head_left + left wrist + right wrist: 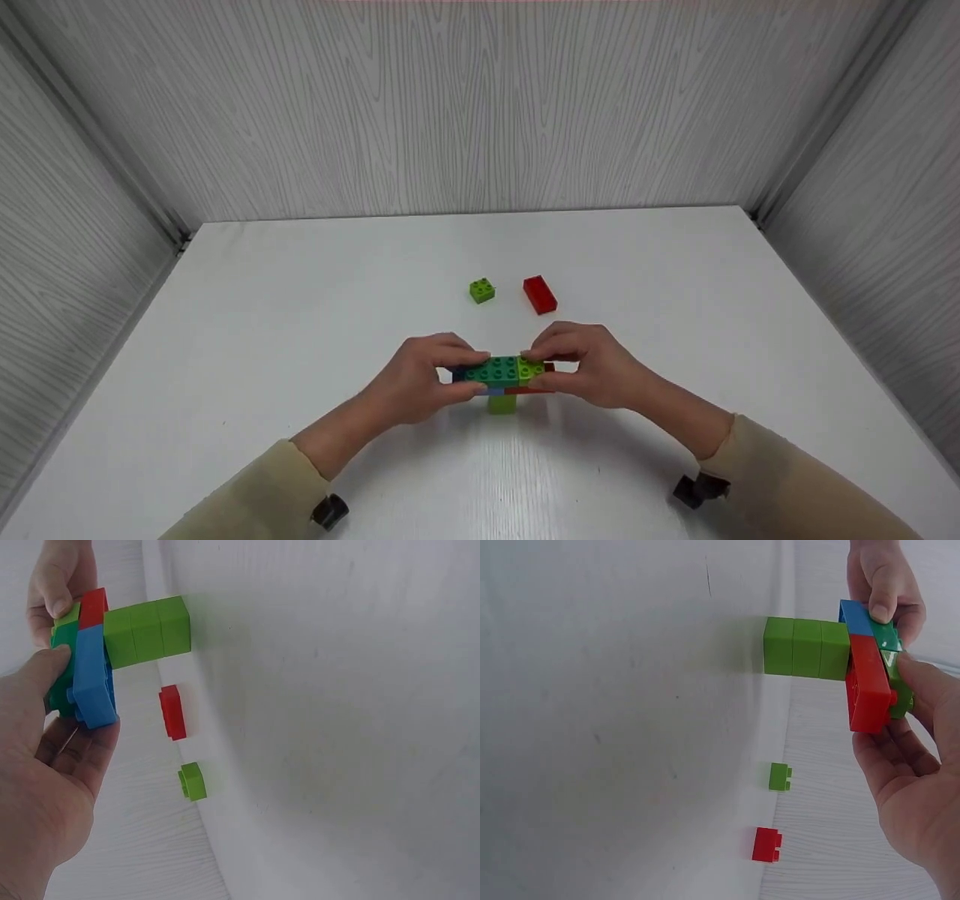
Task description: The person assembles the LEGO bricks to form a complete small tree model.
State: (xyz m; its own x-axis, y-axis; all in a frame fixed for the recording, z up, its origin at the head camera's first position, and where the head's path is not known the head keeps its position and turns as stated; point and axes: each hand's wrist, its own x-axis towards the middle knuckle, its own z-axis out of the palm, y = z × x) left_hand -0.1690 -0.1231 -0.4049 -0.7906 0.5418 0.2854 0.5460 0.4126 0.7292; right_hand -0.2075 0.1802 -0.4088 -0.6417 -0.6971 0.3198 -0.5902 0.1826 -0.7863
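A T-shaped build of toy building bricks stands on the white table. Its stem is a column of three lime green bricks [148, 631]. Across the top lie a blue brick [91, 679] and a red brick [868, 686], end to end. Over these sit a dark green brick [498, 372] and a small lime green brick [529, 370]. My left hand [429, 379] pinches the dark green brick at its left end, thumb in front and fingers behind. From the other side, my right hand [601, 369] pinches the small lime brick between thumb and fingers.
Behind the build, a loose lime green brick [481, 290] and a loose red brick [540, 295] lie on the white table [300, 300]. Grey wood-grain panels [465, 105] rise at the back and both sides.
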